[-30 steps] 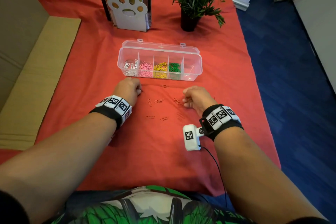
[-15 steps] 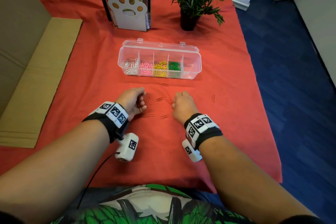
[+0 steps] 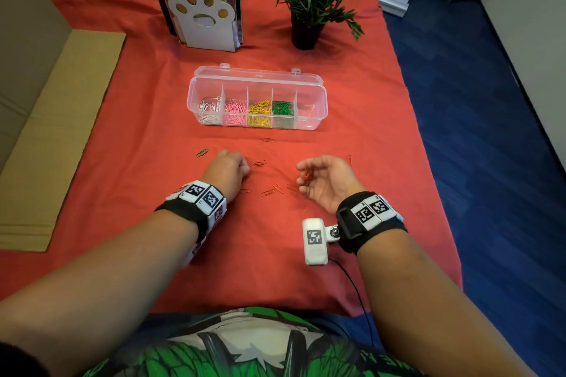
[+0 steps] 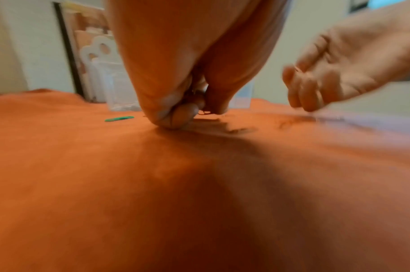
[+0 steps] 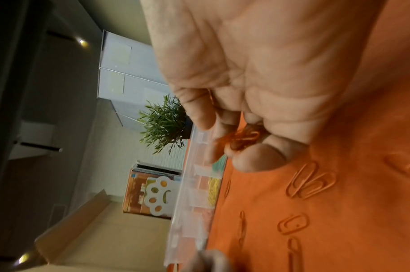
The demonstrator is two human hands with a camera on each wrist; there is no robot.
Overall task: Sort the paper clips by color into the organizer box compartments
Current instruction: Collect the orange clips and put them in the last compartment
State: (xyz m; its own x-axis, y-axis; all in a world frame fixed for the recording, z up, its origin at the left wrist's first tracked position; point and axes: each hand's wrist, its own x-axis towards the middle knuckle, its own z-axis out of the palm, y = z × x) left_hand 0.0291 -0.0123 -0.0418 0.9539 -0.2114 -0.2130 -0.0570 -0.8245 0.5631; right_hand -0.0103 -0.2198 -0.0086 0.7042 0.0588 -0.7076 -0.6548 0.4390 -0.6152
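Red clips gathered in right hand; rightmost bay of box nearly empty.

Right hand lay palm-up on the red cloth, fingers curled round a small bunch of red clips. Left hand knuckles-up, fingertips pinching at a clip on the cloth; whether it was secured, cannot tell. Organizer box sat straight ahead, beyond both hands, long axis left-to-right; its rightmost compartment lay ahead of the right hand, the nearer one. Loose red clips lay between the hands; one green clip lay left of the left hand.
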